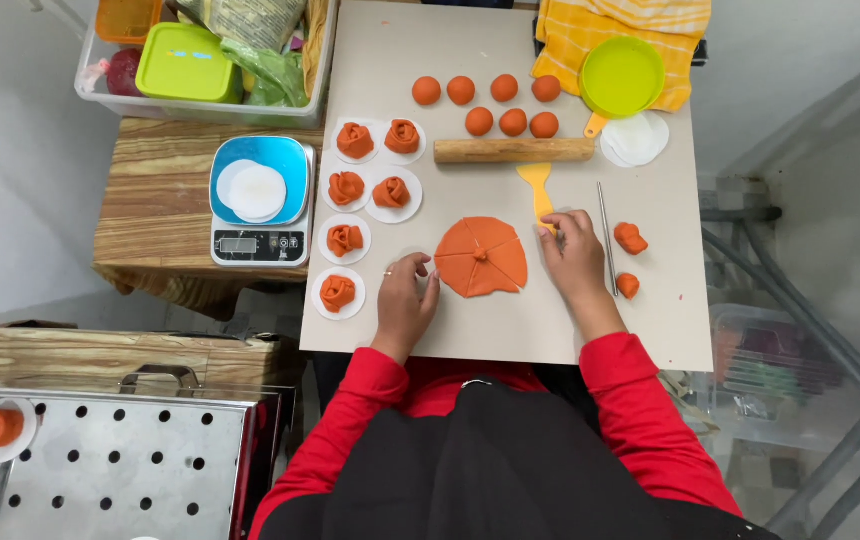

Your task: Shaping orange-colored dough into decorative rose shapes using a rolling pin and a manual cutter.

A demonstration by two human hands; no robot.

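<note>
— The dough [482, 257]?
— Flat orange disc, cut into wedges, board [510, 320] centre.
— Hands?
— Left hand [405, 295] at its nine o'clock, fingertips touching; right hand [575, 255] at three, gripping a yellow scraper [537, 185].

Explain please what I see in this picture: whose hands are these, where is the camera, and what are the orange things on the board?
There is one picture, taken by a camera worn on a person's head, looking down. No machine is here, only two bare hands. The left hand touches the edge of a flat orange dough disc, cut into wedges. The right hand holds a yellow scraper. All lies on a pale board. Above the disc are a rolling pin and seven dough balls. At left, six folded dough roses sit on white paper rounds, beside a blue scale. A green lid rests on a yellow cloth.
</note>
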